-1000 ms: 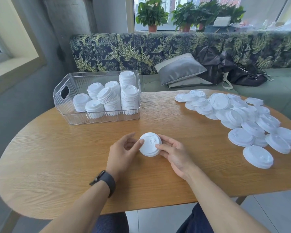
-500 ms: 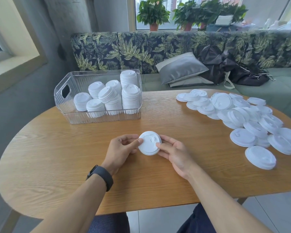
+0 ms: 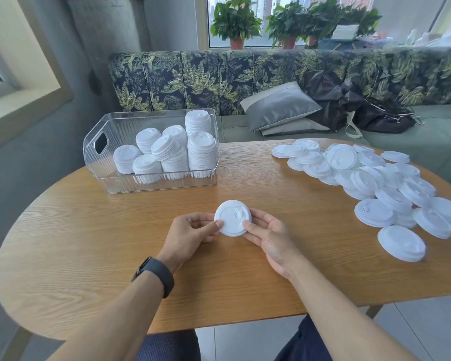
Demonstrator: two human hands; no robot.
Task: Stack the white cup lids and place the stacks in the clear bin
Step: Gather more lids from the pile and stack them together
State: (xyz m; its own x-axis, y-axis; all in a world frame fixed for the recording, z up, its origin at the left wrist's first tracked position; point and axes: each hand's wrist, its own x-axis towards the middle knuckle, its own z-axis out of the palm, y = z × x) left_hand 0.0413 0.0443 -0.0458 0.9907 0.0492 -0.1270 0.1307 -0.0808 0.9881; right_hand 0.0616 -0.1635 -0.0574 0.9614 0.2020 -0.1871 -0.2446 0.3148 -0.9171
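Both hands hold one short stack of white cup lids (image 3: 232, 217) just above the table's middle, its top tilted toward me. My left hand (image 3: 190, 234) pinches its left rim with thumb and curled fingers. My right hand (image 3: 267, 235) pinches the right rim, thumb on top. A clear bin (image 3: 151, 183) stands at the back left and holds several lid stacks (image 3: 201, 155), some leaning. Many loose white lids (image 3: 375, 178) lie spread over the right side of the table.
The oval wooden table (image 3: 89, 256) has bare wood in front and to the left of my hands. Behind it runs a leaf-patterned sofa (image 3: 219, 79) with a grey cushion (image 3: 279, 105) and black bags (image 3: 349, 100). My left wrist wears a black watch (image 3: 154, 274).
My left fingers have curled in and closed on the stack's rim. The stack has tipped up so its top faces me more. The right hand has barely moved.
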